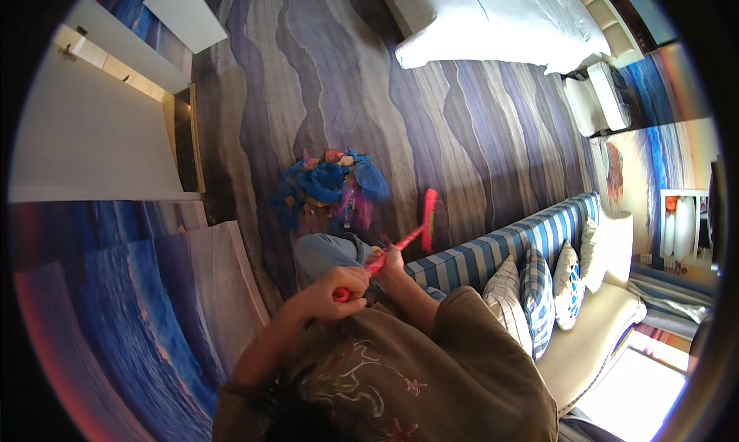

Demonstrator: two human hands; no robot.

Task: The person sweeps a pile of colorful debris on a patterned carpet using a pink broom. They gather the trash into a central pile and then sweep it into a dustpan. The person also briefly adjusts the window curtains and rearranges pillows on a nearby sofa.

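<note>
A broom with a red handle and a red head [429, 220] slants from my body towards the right, its head over the carpet beside the striped sofa. My left hand [340, 292] is closed around the handle's near end. Farther down the handle, my right hand [388, 263] grips it too. On the wavy-patterned carpet in front of my legs lies a heap of litter [329, 182], with crumpled blue plastic, pink and purple scraps and what looks like a clear bottle. The bristles seem to face right, apart from the heap.
A blue-and-white striped sofa [508, 234] with several cushions [537, 298] stands close on my right. Ahead is a bed with white bedding [485, 32]. A white door [86, 124] and a white cabinet [185, 15] are at the left, near a wall with a sea picture [144, 321].
</note>
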